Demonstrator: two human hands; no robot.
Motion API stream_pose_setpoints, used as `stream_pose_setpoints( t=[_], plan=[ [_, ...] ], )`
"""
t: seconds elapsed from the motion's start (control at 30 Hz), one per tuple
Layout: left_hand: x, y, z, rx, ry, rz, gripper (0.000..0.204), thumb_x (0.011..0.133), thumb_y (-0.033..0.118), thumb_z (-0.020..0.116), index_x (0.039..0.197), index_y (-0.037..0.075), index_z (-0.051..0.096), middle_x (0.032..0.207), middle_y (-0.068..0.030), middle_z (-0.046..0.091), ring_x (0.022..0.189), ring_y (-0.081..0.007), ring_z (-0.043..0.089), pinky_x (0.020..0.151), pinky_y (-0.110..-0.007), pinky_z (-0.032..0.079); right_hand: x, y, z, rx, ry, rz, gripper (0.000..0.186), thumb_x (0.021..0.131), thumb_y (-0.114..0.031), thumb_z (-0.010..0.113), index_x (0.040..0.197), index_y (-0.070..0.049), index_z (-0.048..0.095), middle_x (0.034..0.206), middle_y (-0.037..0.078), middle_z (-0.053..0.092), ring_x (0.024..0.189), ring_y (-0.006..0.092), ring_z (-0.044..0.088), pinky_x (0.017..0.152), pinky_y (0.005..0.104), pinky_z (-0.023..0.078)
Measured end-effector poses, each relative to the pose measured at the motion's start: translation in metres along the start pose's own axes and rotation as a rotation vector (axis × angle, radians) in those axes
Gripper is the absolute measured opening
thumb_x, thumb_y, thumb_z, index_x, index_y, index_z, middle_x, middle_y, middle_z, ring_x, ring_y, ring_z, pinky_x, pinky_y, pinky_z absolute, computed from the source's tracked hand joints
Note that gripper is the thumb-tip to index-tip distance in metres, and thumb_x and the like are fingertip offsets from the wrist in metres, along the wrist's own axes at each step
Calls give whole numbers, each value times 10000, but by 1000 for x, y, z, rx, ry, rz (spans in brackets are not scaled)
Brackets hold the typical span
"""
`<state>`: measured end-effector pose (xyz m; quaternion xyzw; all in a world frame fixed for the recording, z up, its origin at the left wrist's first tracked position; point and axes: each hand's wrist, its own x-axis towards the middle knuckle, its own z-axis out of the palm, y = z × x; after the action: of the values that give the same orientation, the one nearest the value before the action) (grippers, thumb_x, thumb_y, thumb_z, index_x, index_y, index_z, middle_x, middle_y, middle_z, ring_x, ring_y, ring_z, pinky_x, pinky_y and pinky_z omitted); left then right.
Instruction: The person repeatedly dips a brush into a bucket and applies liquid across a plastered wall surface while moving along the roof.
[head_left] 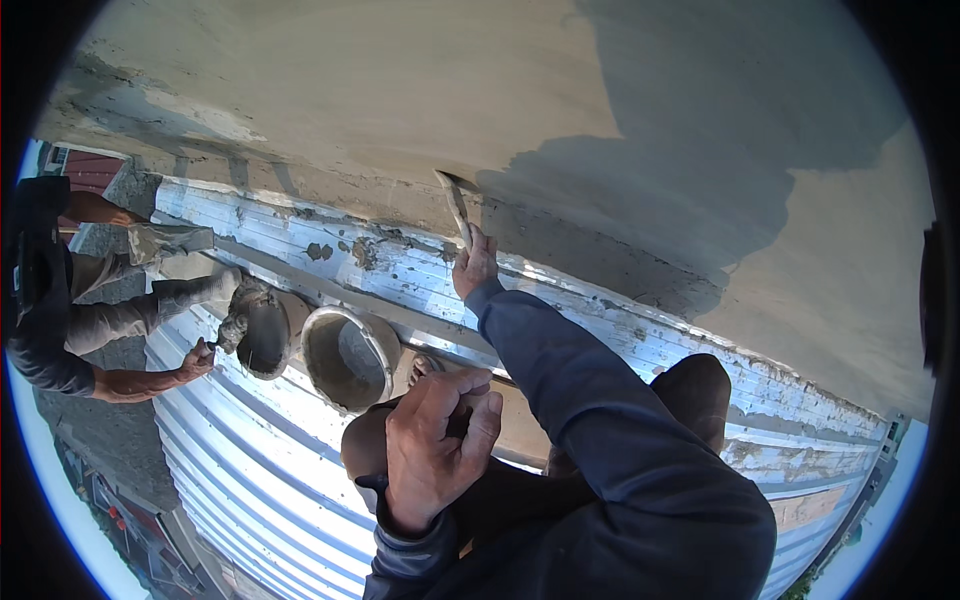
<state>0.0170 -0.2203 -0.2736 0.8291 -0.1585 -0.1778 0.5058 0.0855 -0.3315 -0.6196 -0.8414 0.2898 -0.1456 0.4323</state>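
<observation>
My right hand (475, 264) is closed round the handle of a trowel (455, 205), seen nearly edge-on. Its blade meets the lower part of the plastered wall (400, 110), just above a ledge. My left hand (440, 440) is held in front of my knee, its fingers curled in toward the thumb, and nothing shows in it. Beyond that hand stands a bucket (349, 358) with wet grey mortar inside. A second mortar bucket (268, 335) sits just left of it.
A co-worker (45, 290) at the left holds a mortar-laden tool (235, 325) over the second bucket and a grey, mortar-smeared piece (170, 240) in the other hand. Corrugated metal roofing (250, 440) lies below. A splattered pale strip (340, 250) borders the wall's foot.
</observation>
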Motion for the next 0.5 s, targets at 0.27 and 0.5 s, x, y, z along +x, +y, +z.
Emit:
stream_pose_setpoints(
  t=[0.27, 0.5],
  plan=[
    [13, -1, -5, -11, -54, 78, 192, 836, 96, 702, 988, -2, 636, 854, -141, 686, 720, -284, 660, 646, -361, 528, -80, 46, -170, -262, 486, 96, 565, 839, 14, 494, 1386, 46, 356, 1171, 276, 467, 1075, 429, 494, 931, 481, 418],
    [10, -2, 2, -19, -48, 70, 176, 887, 74, 656, 1024, -31, 622, 824, -108, 656, 696, -131, 615, 641, -254, 477, -19, -56, 85, 148, -177, -87, 637, 814, -13, 522, 1406, -34, 288, 1193, 285, 459, 1035, 454, 548, 839, 498, 517]
  ],
)
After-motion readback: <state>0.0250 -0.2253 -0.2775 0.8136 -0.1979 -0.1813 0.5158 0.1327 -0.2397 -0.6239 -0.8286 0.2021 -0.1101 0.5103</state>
